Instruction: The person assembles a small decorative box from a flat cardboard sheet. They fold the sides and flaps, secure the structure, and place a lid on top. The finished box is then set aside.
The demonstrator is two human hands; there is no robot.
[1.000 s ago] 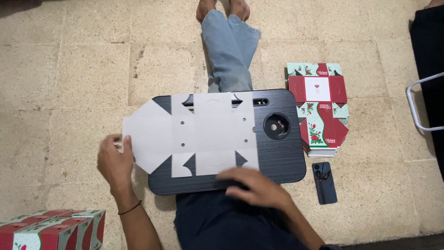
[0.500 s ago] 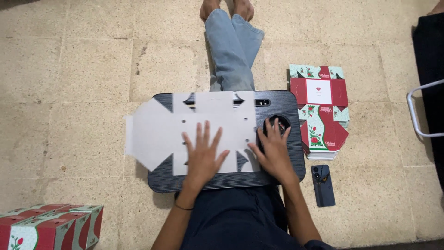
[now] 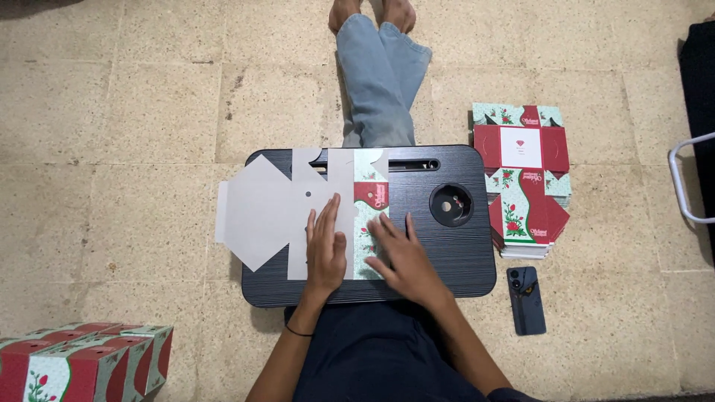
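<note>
A flat die-cut cardboard box blank (image 3: 261, 212) lies white side up on a black lap tray (image 3: 447, 253). Its right panel is folded over, showing the printed red, green and white side (image 3: 370, 197). My left hand (image 3: 325, 249) presses flat on the white part beside the fold, fingers spread. My right hand (image 3: 402, 257) lies flat on the lower part of the folded printed panel and the tray, fingers spread. Neither hand grips anything.
A stack of flat printed box blanks (image 3: 521, 179) lies on the tiled floor right of the tray. A dark phone (image 3: 526, 300) rests below it. Assembled boxes (image 3: 82, 365) sit at bottom left. My jeans legs (image 3: 380, 82) stretch ahead. A metal chair frame (image 3: 689, 179) stands at right.
The blank's right panel has been folded over to the left, exposing its printed side. Both hands moved onto the fold, the left from the blank's left edge.
</note>
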